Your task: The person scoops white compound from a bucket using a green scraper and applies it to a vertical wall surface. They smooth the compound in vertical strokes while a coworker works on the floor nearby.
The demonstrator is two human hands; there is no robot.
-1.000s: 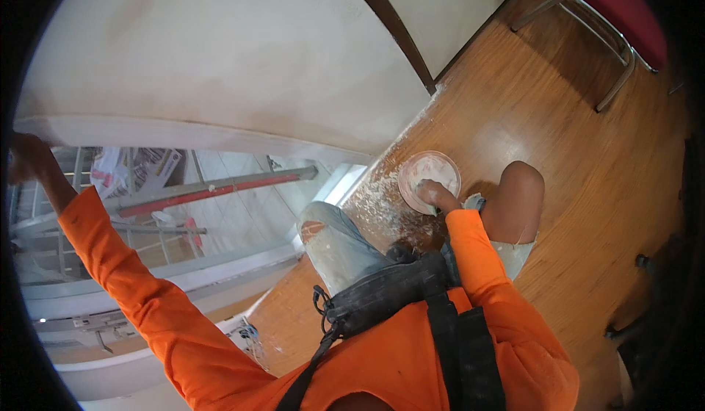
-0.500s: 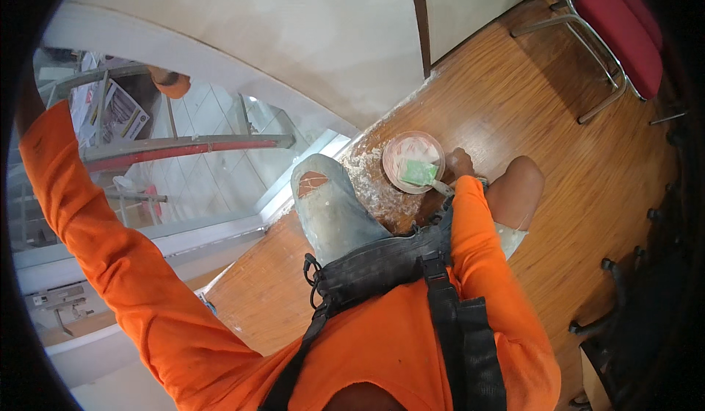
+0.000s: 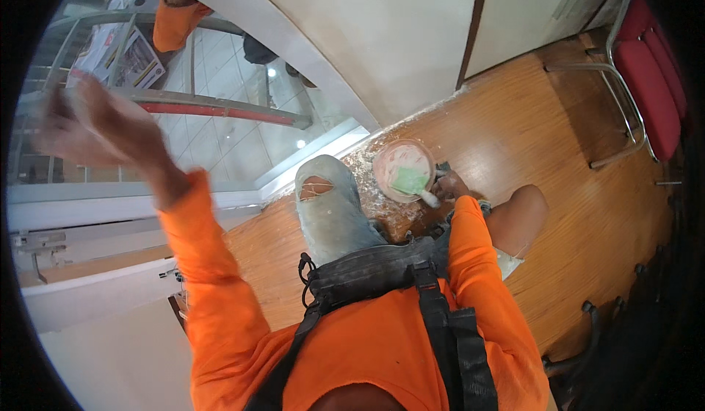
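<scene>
My left hand [image 3: 121, 128] is raised in front of the glass panel [image 3: 228, 143], its fingers smeared by motion. Low by the right side of a round pinkish tub [image 3: 380, 172], my right hand [image 3: 451, 186] has its fingers curled around something I cannot make out; a small dark piece [image 3: 443, 168] shows at the fingertips. The tub holds a pale paste. A flat green spreader [image 3: 409, 180] lies across the paste, its whitish handle [image 3: 429, 199] reaching over the rim close to my right hand. Whether the hand touches that handle is unclear.
White spatters mark the wood floor [image 3: 514, 146] around the tub, along the white door frame [image 3: 345, 146]. A red chair [image 3: 646, 91] with metal legs stands at the right. Behind the glass are metal rails [image 3: 228, 111]; an orange-sleeved shape [image 3: 176, 25] shows in it.
My left hand has come into view, drawn in from the far left edge. My right hand has shifted nearer to the spreader's handle. The whole view has also shifted.
</scene>
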